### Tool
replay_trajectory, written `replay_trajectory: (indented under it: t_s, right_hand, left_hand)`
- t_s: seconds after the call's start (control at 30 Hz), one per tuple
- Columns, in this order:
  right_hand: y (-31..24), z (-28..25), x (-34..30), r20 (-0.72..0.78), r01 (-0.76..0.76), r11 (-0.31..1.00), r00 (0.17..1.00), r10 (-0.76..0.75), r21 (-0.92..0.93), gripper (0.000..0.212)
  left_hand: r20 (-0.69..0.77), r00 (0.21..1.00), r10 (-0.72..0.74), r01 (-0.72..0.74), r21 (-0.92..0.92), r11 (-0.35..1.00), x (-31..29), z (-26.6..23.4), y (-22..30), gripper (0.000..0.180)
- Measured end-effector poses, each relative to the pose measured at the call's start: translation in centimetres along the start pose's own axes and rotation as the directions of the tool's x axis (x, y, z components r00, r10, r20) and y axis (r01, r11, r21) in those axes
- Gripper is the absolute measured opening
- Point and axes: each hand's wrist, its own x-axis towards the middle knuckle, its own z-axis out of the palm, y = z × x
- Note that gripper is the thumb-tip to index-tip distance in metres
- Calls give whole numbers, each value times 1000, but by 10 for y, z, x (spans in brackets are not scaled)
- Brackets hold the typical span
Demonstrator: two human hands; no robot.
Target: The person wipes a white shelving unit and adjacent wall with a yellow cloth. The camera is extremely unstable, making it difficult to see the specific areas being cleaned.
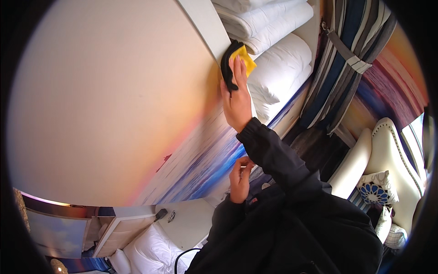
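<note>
My right hand (237, 102) reaches up and presses a black-and-yellow cloth (246, 61) against the white edge strip (200, 23) of a large panel. The cloth is folded, its yellow side under my fingers and its black side bunched toward the thumb. The panel (114, 100) carries a printed sunset and sea picture. Lower down, my left hand (239, 180) hangs bent in front of my body, fingers curled in toward the thumb. I see nothing in it, though my right sleeve partly covers the fingertips.
Folded white bedding (280, 68) sits on shelves just right of the cloth. A tied striped curtain (326, 77) hangs farther right, above a cream studded headboard (388, 150) with a patterned cushion (378, 188). White bedding (155, 249) lies at the lower left.
</note>
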Motion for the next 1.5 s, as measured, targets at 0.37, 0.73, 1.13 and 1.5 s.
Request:
replay_trajectory:
  t_s: [0.37,0.73,1.13,1.5]
  right_hand:
    - [31,1,-55,44,-187,982,981,188,-30,61]
    - [93,5,-136,108,-314,936,937,333,-160,69]
    - [-10,-10,-3,41,-20,1000,999,20,9,54]
    - [-7,-18,-33,79,-256,967,964,255,2,44]
  left_hand:
    - [-37,998,-49,51,45,998,0,-32,-3,19]
    - [-13,1000,-9,10,22,1000,12,-34,10,19]
    - [-67,997,-37,39,25,999,-3,-35,12,19]
    - [-43,997,-60,59,-14,998,-15,-32,-3,17]
